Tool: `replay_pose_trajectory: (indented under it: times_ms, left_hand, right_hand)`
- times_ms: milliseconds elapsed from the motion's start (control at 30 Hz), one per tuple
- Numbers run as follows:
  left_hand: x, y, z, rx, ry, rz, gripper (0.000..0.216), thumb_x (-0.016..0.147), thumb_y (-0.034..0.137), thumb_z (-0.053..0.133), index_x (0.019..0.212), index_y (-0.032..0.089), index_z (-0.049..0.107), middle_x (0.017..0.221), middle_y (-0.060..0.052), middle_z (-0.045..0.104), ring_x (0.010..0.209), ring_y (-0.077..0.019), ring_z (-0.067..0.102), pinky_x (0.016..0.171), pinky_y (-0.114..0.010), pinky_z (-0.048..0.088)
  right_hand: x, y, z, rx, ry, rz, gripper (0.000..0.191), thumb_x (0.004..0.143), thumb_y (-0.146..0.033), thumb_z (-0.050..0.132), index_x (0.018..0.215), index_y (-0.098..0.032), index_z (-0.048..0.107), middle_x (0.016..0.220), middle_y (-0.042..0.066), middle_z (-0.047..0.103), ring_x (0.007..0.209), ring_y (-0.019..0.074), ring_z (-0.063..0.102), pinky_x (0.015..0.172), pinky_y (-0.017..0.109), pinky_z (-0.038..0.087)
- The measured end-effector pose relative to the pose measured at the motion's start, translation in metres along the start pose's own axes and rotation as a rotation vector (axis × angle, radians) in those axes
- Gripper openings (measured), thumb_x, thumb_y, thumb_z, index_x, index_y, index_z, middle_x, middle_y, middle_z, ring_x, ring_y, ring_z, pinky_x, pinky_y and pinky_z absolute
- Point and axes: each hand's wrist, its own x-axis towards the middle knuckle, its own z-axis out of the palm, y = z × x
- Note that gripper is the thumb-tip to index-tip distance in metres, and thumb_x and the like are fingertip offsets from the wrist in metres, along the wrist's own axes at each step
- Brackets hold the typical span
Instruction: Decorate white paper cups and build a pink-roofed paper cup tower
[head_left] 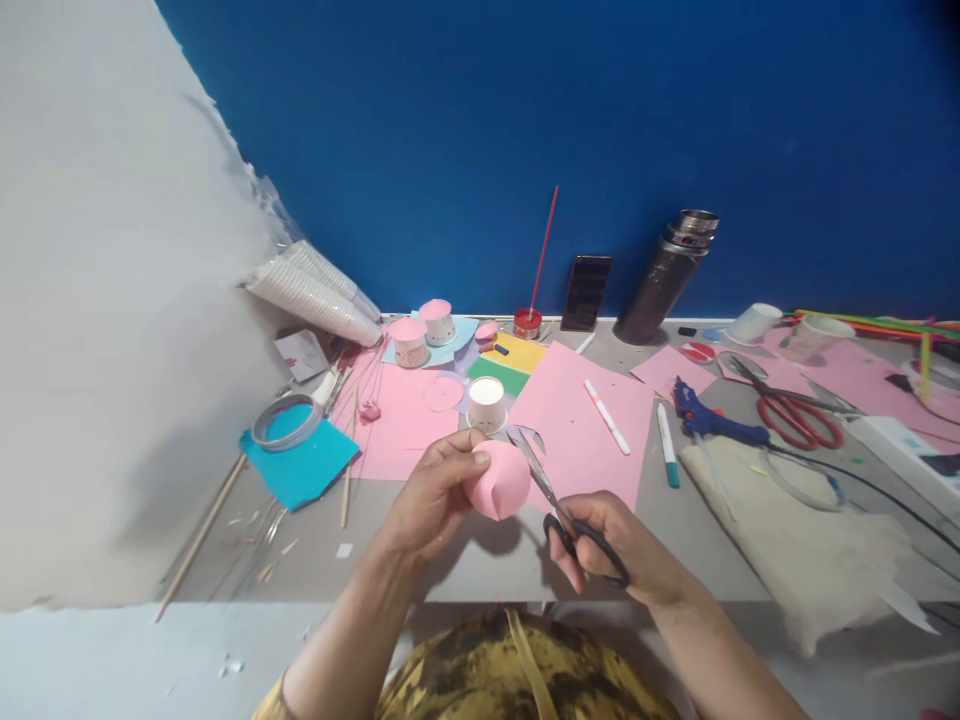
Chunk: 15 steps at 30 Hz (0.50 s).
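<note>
My left hand (442, 490) pinches a round pink paper piece (504, 482) with a fold near its lower edge. Black-handled scissors (551, 490) are in my right hand (600, 540), with fingers through the loops. Their blades point up and left, right beside the edge of the pink paper; whether they touch it I cannot tell. Just beyond my hands stands a small white paper cup (487, 404). Further back, two short cups (411, 347) (440, 325) wear pink paper cone tops.
Pink sheets (570, 420) cover much of the grey table. A marker (606, 416), a blue glue gun (716, 415), red-handled scissors (795, 412) and a beige cloth (802, 530) lie to the right. Tape (287, 422) rests on blue paper at left. A dark flask (666, 280) leans against the wall.
</note>
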Motion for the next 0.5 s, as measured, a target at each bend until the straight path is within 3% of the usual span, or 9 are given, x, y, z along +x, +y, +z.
replay_pose_trajectory:
  times_ms: [500]
  left_hand:
    - [0.0011,-0.0021,0.0011,-0.031,-0.040,-0.021,0.025,0.064,0.029,0.086,0.068,0.014,0.066,0.064,-0.001,0.061,0.055,-0.0105,0.050,0.051,-0.021,0.038]
  right_hand:
    - [0.0026,-0.0003,0.0031,0.091,0.019,0.051,0.067,0.068,-0.082,0.077,0.071,-0.017,0.067,0.048,-0.002,0.057,0.044,0.0116,0.046,0.049,0.025,0.039]
